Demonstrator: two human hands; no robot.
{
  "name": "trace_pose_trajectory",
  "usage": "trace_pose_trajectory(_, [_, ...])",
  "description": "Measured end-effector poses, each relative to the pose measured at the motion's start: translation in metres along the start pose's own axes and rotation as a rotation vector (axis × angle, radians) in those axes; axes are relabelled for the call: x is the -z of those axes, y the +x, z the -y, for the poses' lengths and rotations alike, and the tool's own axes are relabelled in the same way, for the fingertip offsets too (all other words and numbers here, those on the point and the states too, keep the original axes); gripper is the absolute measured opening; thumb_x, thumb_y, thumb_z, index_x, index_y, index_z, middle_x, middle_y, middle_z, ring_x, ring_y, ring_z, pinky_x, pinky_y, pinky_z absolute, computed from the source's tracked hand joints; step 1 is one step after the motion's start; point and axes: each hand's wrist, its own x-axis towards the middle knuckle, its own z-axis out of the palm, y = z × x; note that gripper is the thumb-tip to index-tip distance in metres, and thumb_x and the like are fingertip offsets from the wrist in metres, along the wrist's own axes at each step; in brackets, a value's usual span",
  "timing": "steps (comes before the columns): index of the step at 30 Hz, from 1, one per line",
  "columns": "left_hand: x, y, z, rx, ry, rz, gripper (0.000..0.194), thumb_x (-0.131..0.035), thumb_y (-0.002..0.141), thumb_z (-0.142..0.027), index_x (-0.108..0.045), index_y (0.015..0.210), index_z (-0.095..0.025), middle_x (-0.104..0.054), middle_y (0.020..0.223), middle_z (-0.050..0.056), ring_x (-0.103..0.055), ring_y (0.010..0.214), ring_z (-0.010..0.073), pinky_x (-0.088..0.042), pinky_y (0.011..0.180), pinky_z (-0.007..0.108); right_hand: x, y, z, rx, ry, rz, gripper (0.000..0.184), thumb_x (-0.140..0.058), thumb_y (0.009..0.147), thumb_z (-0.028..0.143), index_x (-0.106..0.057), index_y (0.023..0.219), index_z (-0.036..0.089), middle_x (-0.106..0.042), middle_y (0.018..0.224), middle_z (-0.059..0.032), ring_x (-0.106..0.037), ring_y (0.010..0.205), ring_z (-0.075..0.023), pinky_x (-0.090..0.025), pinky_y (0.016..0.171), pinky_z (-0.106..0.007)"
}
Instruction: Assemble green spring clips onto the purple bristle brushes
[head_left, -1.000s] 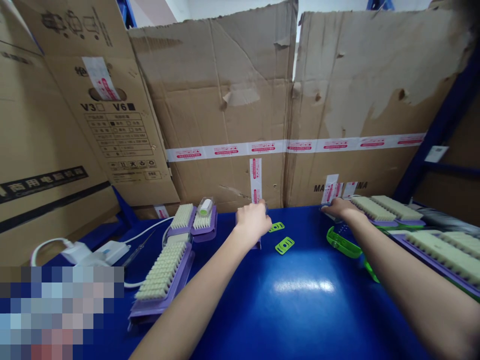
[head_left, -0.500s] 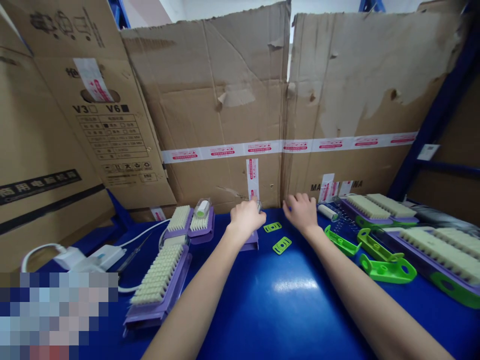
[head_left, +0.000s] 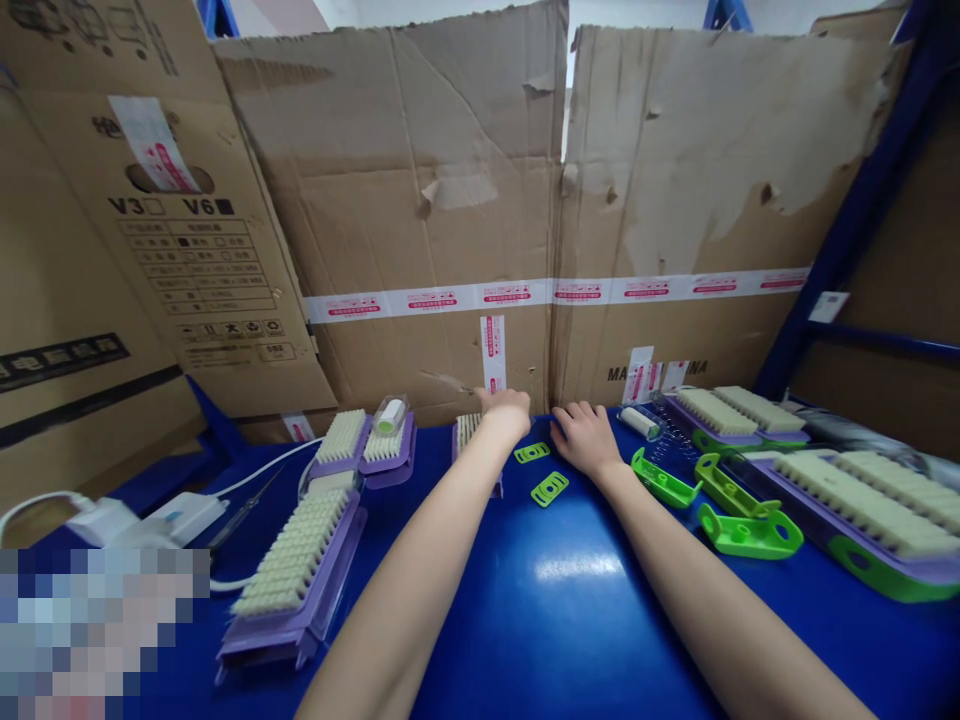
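Note:
My left hand (head_left: 510, 412) is at the back of the blue table, over a purple brush with cream bristles (head_left: 469, 430). Its fingers look curled and mostly face away, so whatever they hold is hidden. To its right, my right hand (head_left: 586, 436) lies palm down by the cardboard with its fingers spread and nothing visible in it. Two flat green plates with slots lie between and in front of the hands, a nearer one (head_left: 550, 489) and a farther one (head_left: 532, 453). A white cylinder with a clear cap (head_left: 640, 422) sits just right of my right hand.
Several springs (head_left: 675, 440) and green brackets (head_left: 750, 532) lie at right, beside purple-and-green brush units (head_left: 862, 500). At left are purple brushes (head_left: 300, 550), a clear-cased white part (head_left: 391, 416), a screwdriver (head_left: 247, 505) and white adapters (head_left: 184, 515). Cardboard (head_left: 420, 230) walls the back.
My right hand has moved left from the white cylinder at right to the table near my left hand. My left hand has turned and shifted, uncovering the purple brush's bristles. The view has swung slightly right.

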Motion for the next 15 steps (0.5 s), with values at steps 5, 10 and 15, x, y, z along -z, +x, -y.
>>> trace_pose_trajectory(5, [-0.014, 0.006, -0.005, -0.013, -0.038, 0.039, 0.038, -0.049, 0.077, -0.013, -0.054, 0.114, -0.017, -0.060, 0.119, 0.016, -0.056, 0.113, 0.0254, -0.035, 0.097, 0.049, 0.001, 0.000, 0.003, 0.019, 0.022, 0.007, 0.029, -0.038, 0.090, 0.027, -0.061, 0.102, 0.017, -0.062, 0.094, -0.0105, -0.048, 0.090, -0.0243, -0.022, 0.072, -0.034])
trace_pose_trajectory(10, [-0.020, 0.007, -0.004, 0.023, -0.049, 0.055, 0.041, -0.047, 0.079, -0.013, -0.048, 0.120, -0.017, -0.060, 0.119, 0.016, -0.055, 0.114, 0.0265, -0.030, 0.100, 0.055, 0.002, -0.001, 0.001, 0.000, 0.047, 0.017, 0.029, -0.038, 0.090, 0.027, -0.062, 0.103, 0.017, -0.063, 0.095, -0.0109, -0.049, 0.091, -0.0242, -0.023, 0.072, -0.034])
trace_pose_trajectory(15, [-0.013, -0.006, -0.001, 0.010, -0.030, -0.023, 0.039, -0.049, 0.078, -0.017, -0.049, 0.118, -0.018, -0.059, 0.119, 0.017, -0.051, 0.116, 0.0282, -0.024, 0.101, 0.058, 0.000, -0.002, 0.001, -0.016, 0.055, 0.008, 0.029, -0.039, 0.090, 0.028, -0.061, 0.104, 0.017, -0.063, 0.096, -0.0106, -0.050, 0.092, -0.0242, -0.024, 0.073, -0.034])
